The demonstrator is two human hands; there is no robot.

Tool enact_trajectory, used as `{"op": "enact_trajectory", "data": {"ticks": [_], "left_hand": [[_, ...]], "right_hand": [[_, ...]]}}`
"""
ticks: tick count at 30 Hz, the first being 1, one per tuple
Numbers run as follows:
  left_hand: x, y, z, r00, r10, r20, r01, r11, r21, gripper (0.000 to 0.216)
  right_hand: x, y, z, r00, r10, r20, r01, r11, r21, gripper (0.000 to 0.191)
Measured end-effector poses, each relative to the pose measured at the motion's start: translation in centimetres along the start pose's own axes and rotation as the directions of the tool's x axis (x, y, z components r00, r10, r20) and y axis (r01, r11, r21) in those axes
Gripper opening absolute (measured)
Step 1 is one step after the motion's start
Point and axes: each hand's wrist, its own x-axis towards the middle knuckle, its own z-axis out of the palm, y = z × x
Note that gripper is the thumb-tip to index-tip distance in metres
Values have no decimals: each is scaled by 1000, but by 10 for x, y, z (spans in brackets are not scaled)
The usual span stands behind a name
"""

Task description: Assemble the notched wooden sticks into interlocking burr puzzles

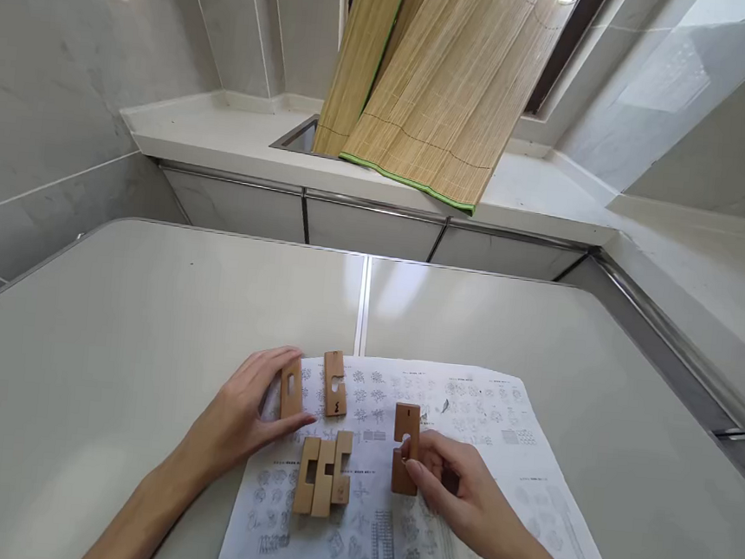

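My left hand (253,408) is closed around the ends of a slotted wooden puzzle piece (291,390), fingers at its far end and thumb at its near end. My right hand (455,487) grips a notched wooden puzzle piece (407,426) between thumb and fingers; a "1"-like mark shows on its top part. Between the hands lies another notched piece (333,372) with a dark mark on its near end. Nearer to me, several wooden pieces (322,493) sit side by side in a cluster. All are over a printed sheet (484,498) with small diagrams.
The sheet lies on a white table (147,321) with a seam down its middle. Beyond the far edge is a white counter (228,141), where a bamboo mat (447,95) leans over a sink (300,137). Tiled walls stand on both sides.
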Motion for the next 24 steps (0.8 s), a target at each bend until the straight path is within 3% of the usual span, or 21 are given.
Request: {"op": "enact_trajectory", "data": {"ticks": [2, 9, 18, 24], "left_hand": [[9, 10, 3, 999, 32, -23, -33, 999, -13, 73], [42, 35, 10, 992, 99, 80, -99, 995, -13, 74], [47, 33, 9, 977, 52, 205, -48, 999, -24, 81], [42, 28, 6, 987, 27, 159, -17, 998, -68, 75]], "right_hand": [[0, -1, 0, 1000, -6, -5, 6, 1000, -3, 38], [0, -5, -1, 1000, -24, -13, 24, 1000, -9, 38], [1, -7, -2, 999, -35, -2, 35, 999, -25, 39], [2, -6, -2, 1000, -22, 6, 22, 998, 52, 38]]}}
